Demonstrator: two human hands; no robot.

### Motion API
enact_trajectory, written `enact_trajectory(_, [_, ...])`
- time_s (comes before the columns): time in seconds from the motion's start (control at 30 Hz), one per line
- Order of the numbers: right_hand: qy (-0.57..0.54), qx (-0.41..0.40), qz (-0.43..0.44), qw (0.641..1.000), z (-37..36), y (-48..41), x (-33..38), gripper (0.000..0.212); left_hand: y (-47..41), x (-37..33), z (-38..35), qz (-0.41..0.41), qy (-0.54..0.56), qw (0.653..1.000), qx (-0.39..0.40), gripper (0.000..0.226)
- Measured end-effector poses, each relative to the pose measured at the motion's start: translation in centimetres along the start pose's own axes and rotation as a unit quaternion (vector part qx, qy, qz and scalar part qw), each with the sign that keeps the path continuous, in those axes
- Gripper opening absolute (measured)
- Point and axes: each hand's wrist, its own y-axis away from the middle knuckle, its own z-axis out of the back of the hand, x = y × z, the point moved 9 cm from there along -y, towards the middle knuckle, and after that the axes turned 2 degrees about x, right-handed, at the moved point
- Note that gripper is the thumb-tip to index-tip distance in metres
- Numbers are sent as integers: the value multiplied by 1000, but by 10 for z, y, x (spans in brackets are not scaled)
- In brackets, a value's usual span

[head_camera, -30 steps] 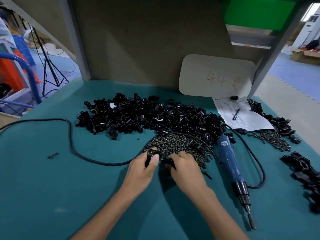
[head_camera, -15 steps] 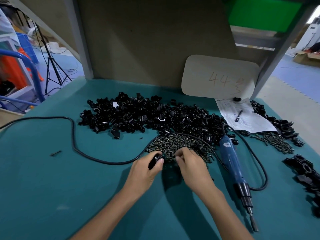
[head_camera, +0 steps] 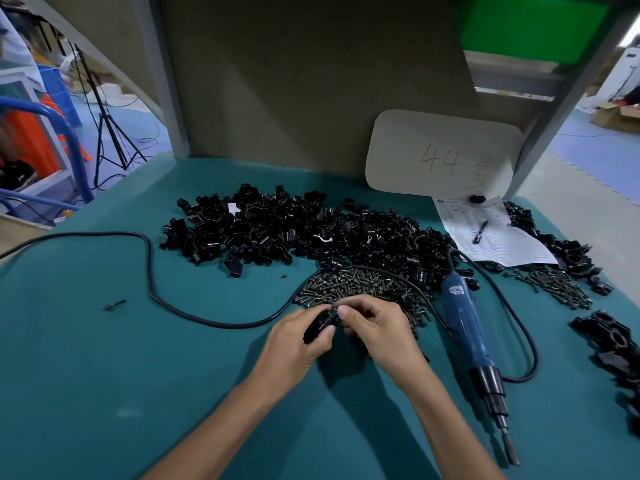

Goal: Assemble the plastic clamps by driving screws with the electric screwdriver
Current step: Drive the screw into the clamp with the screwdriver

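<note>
My left hand (head_camera: 294,344) grips a black plastic clamp (head_camera: 317,327) just in front of the pile of dark screws (head_camera: 360,285). My right hand (head_camera: 377,327) meets it, its thumb and fingers pinching a small screw against the clamp; the screw itself is mostly hidden. A big heap of loose black clamp parts (head_camera: 304,233) lies behind the screws. The blue electric screwdriver (head_camera: 467,323) lies on the green table (head_camera: 104,393) to the right of my hands, bit pointing toward me.
The screwdriver's black cable (head_camera: 152,271) loops across the table's left half. A paper sheet with a pen (head_camera: 481,232) and a card marked 44 (head_camera: 440,157) sit at the back right. More screws (head_camera: 557,285) and assembled clamps (head_camera: 616,344) lie on the right.
My right hand has left the screw pile and come back to the left hand, which lifted the clamp slightly. Both hands now meet at the clamp.
</note>
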Motion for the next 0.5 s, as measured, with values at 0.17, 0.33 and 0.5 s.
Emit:
enact_trajectory(0.17, [43,49,26,998,-6,-1,4,15,0,-4,-2,-16,-23,1000,10,37])
enact_trajectory(0.33, [56,80,17,995,-6,-1,0,21,0,-5,-5,-15,-43,999,20,25])
enact_trajectory(0.5, [130,93,3,987,-7,-2,1,8,0,-6,-9,-16,-71,997,32,25])
